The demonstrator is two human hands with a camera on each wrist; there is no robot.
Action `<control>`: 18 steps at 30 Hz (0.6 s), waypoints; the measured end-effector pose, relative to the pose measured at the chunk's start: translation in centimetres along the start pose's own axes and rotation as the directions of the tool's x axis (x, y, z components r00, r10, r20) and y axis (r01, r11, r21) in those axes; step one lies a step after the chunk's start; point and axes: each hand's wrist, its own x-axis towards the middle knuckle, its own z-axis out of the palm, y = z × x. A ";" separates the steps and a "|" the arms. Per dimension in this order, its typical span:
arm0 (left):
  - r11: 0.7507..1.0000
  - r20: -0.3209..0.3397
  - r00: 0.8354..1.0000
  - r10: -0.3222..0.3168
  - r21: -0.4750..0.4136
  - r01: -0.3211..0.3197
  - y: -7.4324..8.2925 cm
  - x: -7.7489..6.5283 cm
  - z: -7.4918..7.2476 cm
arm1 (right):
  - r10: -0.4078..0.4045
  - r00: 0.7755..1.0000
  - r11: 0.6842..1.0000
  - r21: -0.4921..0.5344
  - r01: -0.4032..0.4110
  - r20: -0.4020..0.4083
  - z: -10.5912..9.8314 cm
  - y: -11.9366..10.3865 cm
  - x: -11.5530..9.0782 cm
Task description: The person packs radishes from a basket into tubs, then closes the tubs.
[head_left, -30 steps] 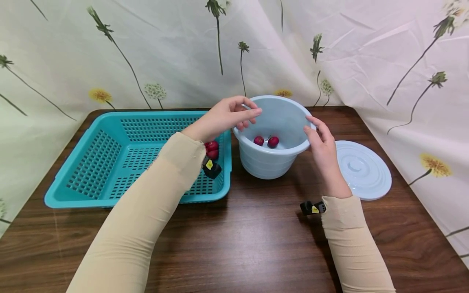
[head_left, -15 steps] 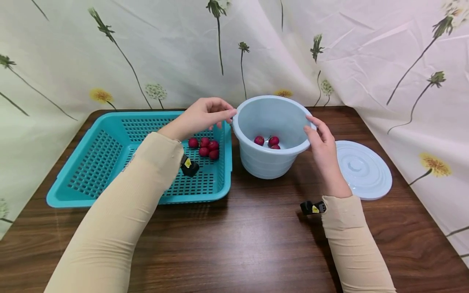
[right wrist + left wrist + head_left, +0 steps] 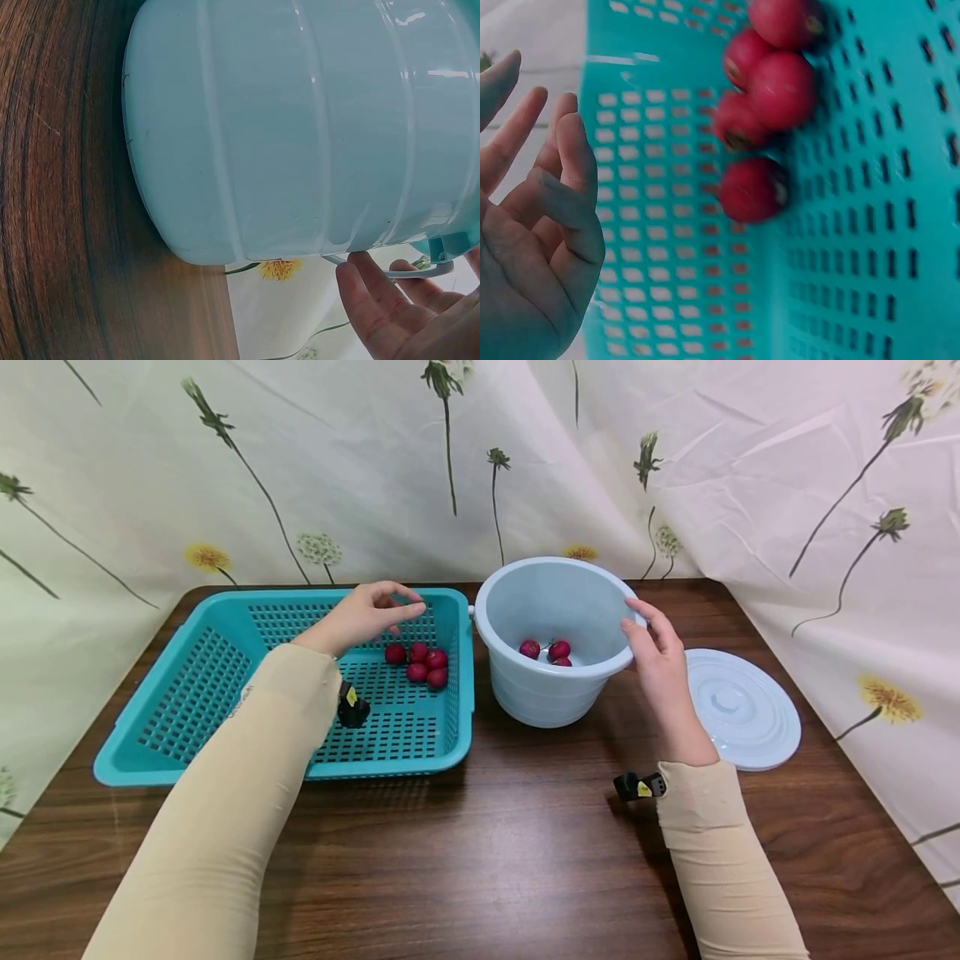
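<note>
My left hand (image 3: pixel 363 614) hovers over the teal perforated basket (image 3: pixel 397 767), fingers loosely bent and nothing between them. Several round red items that look like radishes (image 3: pixel 418 652) lie together at the basket's right end; the left wrist view shows these radishes (image 3: pixel 781 90) closer, apart from the hand. To the right stands a light-blue bucket (image 3: pixel 543 697), upright, with 3 radishes (image 3: pixel 558 649) visible inside. My right hand (image 3: pixel 660 652) holds the bucket's right rim, thumb at the edge. In the right wrist view its fingers (image 3: pixel 375 296) are against the bucket's outer side near the handle.
A round light-blue lid (image 3: pixel 742 710) lies on the dark wooden table (image 3: pixel 517 860), right of the bucket and partly behind the right forearm. Behind the table hangs a white cloth (image 3: pixel 360 468) with a dandelion print.
The left hand has moved left from over the bucket to above the basket. A third radish has come into view in the bucket. The right hand has stayed on the rim.
</note>
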 end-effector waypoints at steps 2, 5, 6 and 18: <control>1.000 -0.003 1.000 -0.025 -0.002 0.025 -0.7 0.1 0.0 | -0.001 1.000 1.000 -0.001 0.001 -0.001 0.0 0.0 0.0; 0.998 -0.002 0.998 -0.067 -0.009 0.067 -1.5 0.1 0.1 | 0.001 1.000 1.000 -0.006 -0.001 -0.002 0.1 0.0 0.1; 0.996 0.000 0.997 -0.083 -0.014 0.083 -1.7 0.2 0.1 | 0.002 1.000 1.000 -0.003 -0.002 -0.003 0.1 0.1 0.1; 0.979 0.088 0.980 -0.180 0.111 0.170 -3.0 0.9 0.7 | -0.004 1.000 1.000 0.011 0.004 0.001 0.0 0.2 0.2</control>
